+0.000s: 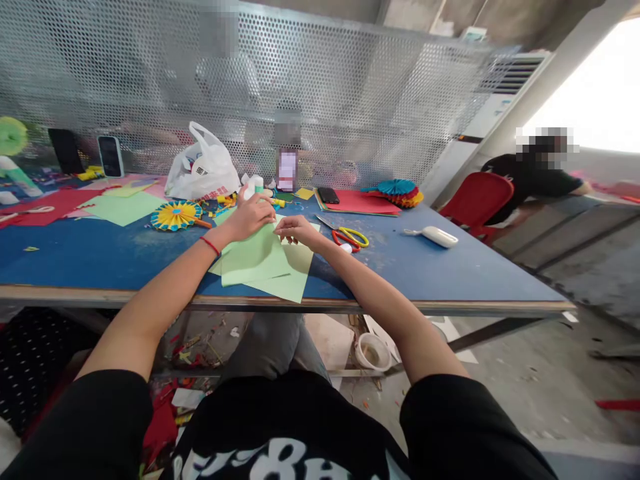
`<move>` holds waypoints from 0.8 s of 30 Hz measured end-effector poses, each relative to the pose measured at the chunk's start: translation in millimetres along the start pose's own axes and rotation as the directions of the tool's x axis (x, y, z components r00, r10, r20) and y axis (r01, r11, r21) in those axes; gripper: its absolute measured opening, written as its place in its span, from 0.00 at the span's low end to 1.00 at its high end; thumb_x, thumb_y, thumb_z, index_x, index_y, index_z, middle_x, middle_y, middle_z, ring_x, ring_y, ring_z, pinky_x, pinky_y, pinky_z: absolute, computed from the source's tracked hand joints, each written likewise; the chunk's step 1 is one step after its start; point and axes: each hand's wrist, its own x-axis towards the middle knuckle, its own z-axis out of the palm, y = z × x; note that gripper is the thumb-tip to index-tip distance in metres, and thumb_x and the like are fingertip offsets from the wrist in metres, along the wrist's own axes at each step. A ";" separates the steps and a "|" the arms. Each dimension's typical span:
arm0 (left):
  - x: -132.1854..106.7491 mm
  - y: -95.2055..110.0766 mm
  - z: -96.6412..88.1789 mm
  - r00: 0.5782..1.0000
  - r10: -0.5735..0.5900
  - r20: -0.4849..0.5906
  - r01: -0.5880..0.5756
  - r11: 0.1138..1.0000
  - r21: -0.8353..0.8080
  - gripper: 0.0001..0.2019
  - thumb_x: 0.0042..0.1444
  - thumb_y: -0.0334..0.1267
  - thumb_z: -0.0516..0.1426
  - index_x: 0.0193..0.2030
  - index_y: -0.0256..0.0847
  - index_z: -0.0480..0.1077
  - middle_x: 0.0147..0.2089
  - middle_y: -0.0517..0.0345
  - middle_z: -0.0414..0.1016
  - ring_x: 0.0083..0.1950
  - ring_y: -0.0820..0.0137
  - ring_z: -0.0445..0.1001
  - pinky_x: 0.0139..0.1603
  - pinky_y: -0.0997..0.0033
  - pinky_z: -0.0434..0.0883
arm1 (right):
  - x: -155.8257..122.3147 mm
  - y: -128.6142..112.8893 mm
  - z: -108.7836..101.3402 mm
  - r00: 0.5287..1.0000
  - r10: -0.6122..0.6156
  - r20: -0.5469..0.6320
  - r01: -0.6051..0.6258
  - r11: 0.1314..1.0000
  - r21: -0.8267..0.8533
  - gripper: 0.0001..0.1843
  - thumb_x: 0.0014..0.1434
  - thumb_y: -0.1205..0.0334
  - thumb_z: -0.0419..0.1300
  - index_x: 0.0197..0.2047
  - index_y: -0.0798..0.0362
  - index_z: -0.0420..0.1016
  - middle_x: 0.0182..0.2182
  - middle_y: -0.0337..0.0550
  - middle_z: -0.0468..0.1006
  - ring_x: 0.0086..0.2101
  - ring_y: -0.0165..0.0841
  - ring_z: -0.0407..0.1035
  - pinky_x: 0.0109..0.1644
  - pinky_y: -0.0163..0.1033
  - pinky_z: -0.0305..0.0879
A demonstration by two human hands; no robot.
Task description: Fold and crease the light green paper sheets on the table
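Sheets of light green paper lie overlapped on the blue table in front of me, the top one folded or raised along its right side. My left hand rests over the far edge of the top sheet, its fingers stretched out and pressing down. At the sheet's upper right corner, my right hand has its fingers curled and pinched at the paper's edge. Scissors with red and yellow handles lie just right of that hand. Beyond the left hand stands a white bottle with a green cap, partly hidden by the fingers.
A white plastic bag and a phone stand by the perforated metal screen. Paper rosettes, red paper and a white handheld object lie around. A person sits beyond a red chair.
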 end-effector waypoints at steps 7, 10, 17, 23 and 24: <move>0.9 -25.3 -18.1 0.985 -0.145 -0.097 0.153 0.985 0.079 0.10 0.72 0.42 0.57 0.39 0.45 0.76 0.49 0.56 0.85 0.68 0.54 0.72 0.81 0.31 0.31 | -0.1 -1.5 5.0 0.996 0.004 0.093 0.003 0.997 -0.077 0.04 0.50 0.61 0.66 0.28 0.53 0.78 0.20 0.35 0.75 0.23 0.27 0.67 0.27 0.31 0.60; -1.7 -38.9 -30.6 0.957 -0.216 -0.196 0.236 0.968 0.081 0.11 0.71 0.44 0.56 0.39 0.45 0.76 0.50 0.56 0.85 0.68 0.54 0.72 0.81 0.33 0.30 | 1.1 1.2 5.6 0.990 0.021 0.139 -0.007 0.995 -0.102 0.03 0.48 0.63 0.67 0.26 0.53 0.79 0.19 0.35 0.75 0.23 0.28 0.68 0.27 0.32 0.62; -12.8 -79.7 -68.5 0.593 -0.567 -0.571 0.417 0.823 -0.385 0.10 0.62 0.39 0.66 0.32 0.42 0.73 0.38 0.57 0.78 0.54 0.59 0.74 0.74 0.46 0.57 | 5.1 8.9 -9.8 0.993 -0.013 0.118 0.019 0.998 -0.055 0.08 0.47 0.59 0.71 0.28 0.54 0.80 0.23 0.40 0.80 0.24 0.30 0.71 0.27 0.33 0.65; -3.6 -87.3 -47.0 0.479 -0.697 -0.533 0.420 0.716 -0.558 0.23 0.62 0.46 0.68 0.24 0.44 0.61 0.26 0.64 0.59 0.32 0.68 0.66 0.39 0.68 0.66 | 0.8 3.3 -9.3 0.992 -0.114 0.045 0.109 0.990 0.091 0.39 0.40 0.52 0.79 0.56 0.47 0.77 0.58 0.47 0.80 0.52 0.41 0.78 0.51 0.44 0.79; -2.7 -86.6 -40.6 0.466 -0.717 -0.519 0.423 0.696 -0.580 0.23 0.63 0.47 0.67 0.25 0.44 0.61 0.26 0.64 0.59 0.31 0.69 0.64 0.37 0.69 0.64 | 0.6 3.3 -7.0 0.994 -0.106 0.034 0.102 0.990 0.099 0.40 0.39 0.52 0.80 0.56 0.47 0.77 0.60 0.48 0.79 0.54 0.43 0.77 0.54 0.46 0.79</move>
